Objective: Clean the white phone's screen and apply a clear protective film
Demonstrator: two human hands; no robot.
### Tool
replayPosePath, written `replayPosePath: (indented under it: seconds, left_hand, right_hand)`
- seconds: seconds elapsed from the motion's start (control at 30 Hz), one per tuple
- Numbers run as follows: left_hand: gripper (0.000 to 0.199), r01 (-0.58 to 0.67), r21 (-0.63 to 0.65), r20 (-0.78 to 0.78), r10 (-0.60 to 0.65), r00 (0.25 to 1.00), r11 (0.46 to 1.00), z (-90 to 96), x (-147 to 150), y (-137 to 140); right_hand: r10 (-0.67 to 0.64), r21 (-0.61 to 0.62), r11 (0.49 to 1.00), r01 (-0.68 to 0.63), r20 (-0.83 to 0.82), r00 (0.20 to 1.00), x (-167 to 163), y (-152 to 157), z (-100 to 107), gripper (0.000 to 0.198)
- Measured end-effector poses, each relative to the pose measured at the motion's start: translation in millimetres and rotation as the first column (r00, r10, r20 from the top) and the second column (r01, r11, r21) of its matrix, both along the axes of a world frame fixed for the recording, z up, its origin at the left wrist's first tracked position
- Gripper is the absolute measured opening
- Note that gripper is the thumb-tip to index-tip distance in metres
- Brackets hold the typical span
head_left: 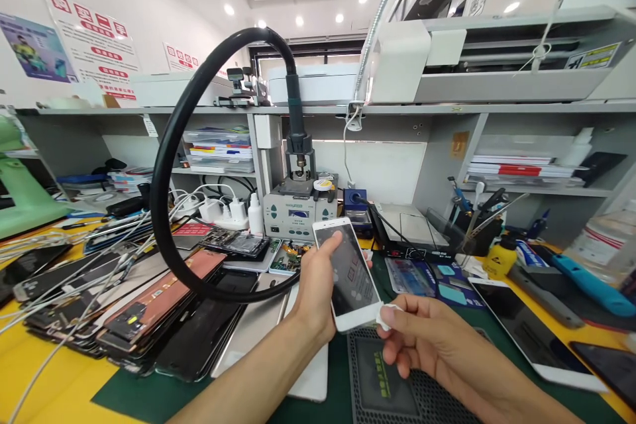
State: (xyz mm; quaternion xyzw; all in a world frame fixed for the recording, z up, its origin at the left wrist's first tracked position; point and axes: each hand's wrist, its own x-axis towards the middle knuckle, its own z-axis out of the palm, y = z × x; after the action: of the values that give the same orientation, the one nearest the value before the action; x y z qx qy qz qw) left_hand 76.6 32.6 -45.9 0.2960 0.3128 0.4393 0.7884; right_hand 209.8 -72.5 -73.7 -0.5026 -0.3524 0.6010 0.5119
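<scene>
My left hand (318, 285) is wrapped round a white smartphone (355, 278), its thumb lying on the dark front glass. The phone is tilted, with reflections across its screen. At its lower right corner, my right hand (422, 338) pinches a small crumpled white piece (388, 318) that looks like tissue or cloth. The fingers and the white piece meet the phone's edge; whether they press on it I cannot tell. Below the hands lies a dark perforated mat (365, 381) with a flat centre panel.
A thick black hose (163, 146) loops down at left from a hot-air station (301, 212). Stacked phone parts (169, 291) and white cables crowd the left. At right lie another white phone (531, 328), a yellow bottle (501, 257) and a blue-handled tool (591, 281).
</scene>
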Motion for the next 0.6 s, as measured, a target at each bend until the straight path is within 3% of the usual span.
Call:
replayPosePath:
  seconds: [0.23, 0.6]
  left_hand:
    - [0.037, -0.012, -0.087, 0.016, 0.013, 1.000, 0.996, -0.4, 0.9, -2.5]
    - [0.040, -0.006, -0.028, 0.078, 0.008, 0.997, 1.000, 2.3, -1.4, -4.3]
  right_hand:
    - [-0.007, 0.015, 1.000, 0.009, -0.132, 0.991, -6.4, 2.1, -4.7, 0.026]
    - [-0.052, -0.024, 0.999, 0.049, -0.168, 0.984, -17.1, 4.0, -6.2, 0.028]
